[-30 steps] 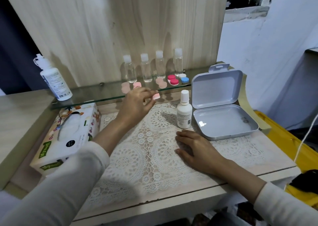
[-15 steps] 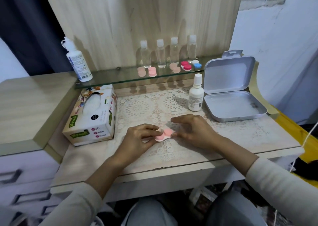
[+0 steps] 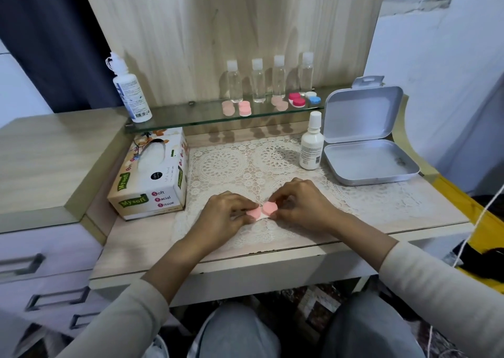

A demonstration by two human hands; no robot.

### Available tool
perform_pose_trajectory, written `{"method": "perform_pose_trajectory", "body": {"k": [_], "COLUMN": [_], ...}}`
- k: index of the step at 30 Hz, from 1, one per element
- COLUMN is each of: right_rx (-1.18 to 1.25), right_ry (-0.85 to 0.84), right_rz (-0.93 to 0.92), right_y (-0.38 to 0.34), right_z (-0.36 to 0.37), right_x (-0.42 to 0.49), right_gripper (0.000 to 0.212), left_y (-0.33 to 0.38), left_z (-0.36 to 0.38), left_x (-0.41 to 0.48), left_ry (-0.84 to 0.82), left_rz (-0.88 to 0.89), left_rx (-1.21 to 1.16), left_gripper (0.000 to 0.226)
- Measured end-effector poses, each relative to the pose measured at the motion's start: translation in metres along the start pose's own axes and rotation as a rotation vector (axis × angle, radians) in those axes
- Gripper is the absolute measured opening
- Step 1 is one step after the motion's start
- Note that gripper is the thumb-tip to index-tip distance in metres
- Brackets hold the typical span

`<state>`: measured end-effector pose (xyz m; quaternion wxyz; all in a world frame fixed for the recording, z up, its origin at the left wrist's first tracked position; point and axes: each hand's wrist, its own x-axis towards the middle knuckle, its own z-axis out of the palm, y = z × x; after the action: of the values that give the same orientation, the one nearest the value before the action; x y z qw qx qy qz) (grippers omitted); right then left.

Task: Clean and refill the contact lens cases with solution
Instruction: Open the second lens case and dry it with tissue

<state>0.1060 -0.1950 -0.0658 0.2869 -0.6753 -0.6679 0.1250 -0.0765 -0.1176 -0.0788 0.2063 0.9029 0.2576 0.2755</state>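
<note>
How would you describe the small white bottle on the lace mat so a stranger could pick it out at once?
Find the open grey tin on the desk's right side. Just left of it, upright on the lace mat, stands the small white bottle. Unlike the clear bottles and the taller white bottle on the glass shelf, it is opaque and sits down on the mat.

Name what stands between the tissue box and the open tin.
In the head view, a small white bottle stands on the lace mat close beside the tin; the mat toward the tissue box is otherwise bare.
</note>
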Motion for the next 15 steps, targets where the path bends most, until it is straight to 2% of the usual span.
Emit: {"method": "perform_pose_trajectory", "body": {"k": [8,15], "right_rx": [-0.021,0.037], "right_ry": [-0.002,0.083], "right_rz": [-0.034,-0.061], "right_y": [0.003,0.006], "right_z": [0.008,0.014], "right_x": [-0.003,-0.006], "right_gripper": [0.026,0.028], "left_y": [-0.002,0.000], "left_z": [0.007,0.010], "left_x": [0.001,0.002], "left_ry": [-0.103,-0.069], "left_rz": [-0.032,-0.107], "left_rx": [0.086,0.095], "left_gripper": [0.037,0.030]}}
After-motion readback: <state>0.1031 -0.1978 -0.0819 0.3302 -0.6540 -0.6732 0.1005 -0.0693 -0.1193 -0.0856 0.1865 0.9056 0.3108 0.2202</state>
